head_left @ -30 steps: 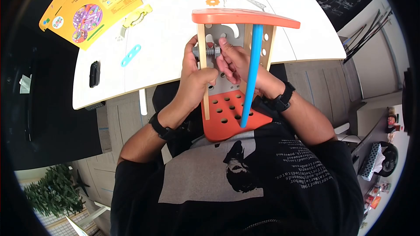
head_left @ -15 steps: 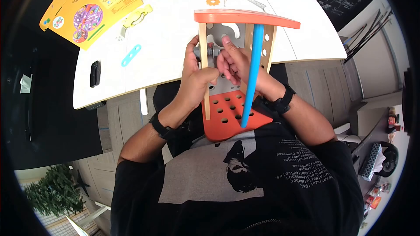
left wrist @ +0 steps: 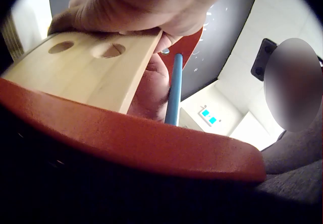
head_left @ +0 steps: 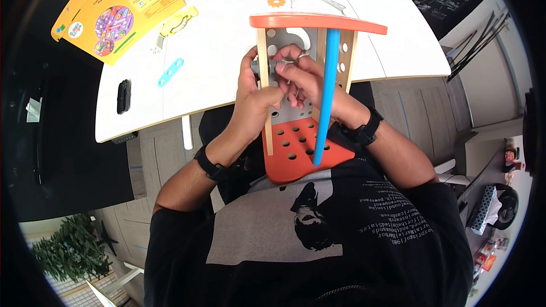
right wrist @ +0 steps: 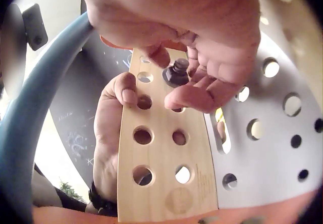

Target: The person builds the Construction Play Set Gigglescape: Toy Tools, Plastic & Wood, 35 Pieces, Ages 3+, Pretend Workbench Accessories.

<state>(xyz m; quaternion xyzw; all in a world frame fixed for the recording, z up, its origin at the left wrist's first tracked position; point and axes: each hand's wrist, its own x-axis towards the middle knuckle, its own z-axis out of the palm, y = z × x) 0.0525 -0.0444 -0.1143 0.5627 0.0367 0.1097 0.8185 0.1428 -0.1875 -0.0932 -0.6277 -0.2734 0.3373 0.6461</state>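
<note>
A toy workbench frame sits upright at the lap, with an orange top board (head_left: 318,21), a holed orange lower board (head_left: 278,171), a grey back panel (right wrist: 267,168) and a blue rod (head_left: 326,96). My left hand (head_left: 253,108) grips the holed wooden side panel (right wrist: 161,151), thumb on its inner face and fingers outside. A dark grey bolt (right wrist: 180,65) pokes through that panel, carrying a nut (right wrist: 174,77). Inside the frame, the right hand (head_left: 307,82) curls its thumb and fingers round the nut. In the head view those fingers mostly hide it.
Behind the frame is a white table (head_left: 222,34). On it lie a yellow box (head_left: 114,11), a light blue holed strip (head_left: 171,72), a black case (head_left: 123,96), an orange gear (head_left: 276,1), a grey wrench (head_left: 327,1) and a yellow-green piece (head_left: 179,21).
The right hand's fingers came off the nut, then reached forward over it and closed round it again. My left hand keeps its grip on the side panel.
</note>
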